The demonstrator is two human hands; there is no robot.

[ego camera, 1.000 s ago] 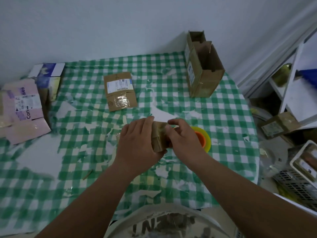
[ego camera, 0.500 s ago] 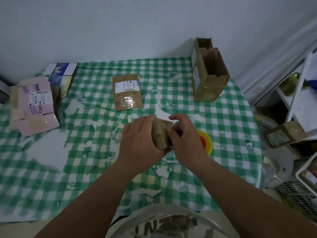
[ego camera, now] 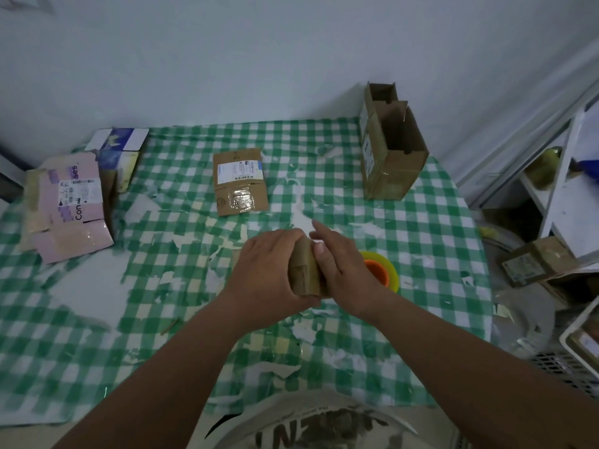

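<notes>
Small cardboard box [ego camera: 304, 270] looks closed and sits over the tabletop [ego camera: 421, 241], gripped between your left hand [ego camera: 265, 270] and right hand [ego camera: 343, 267] with fingers [ego camera: 275, 238] curled round it beside the tape roll [ego camera: 390, 272]; smoothing and setting down likely remain.

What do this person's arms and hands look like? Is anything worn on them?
The left hand and the right hand are bare: no gloves, rings, watch or bracelet show. The left forearm and the right forearm are bare too, with no sleeve in sight. Below them is a white shirt with dark printed lettering.
</notes>
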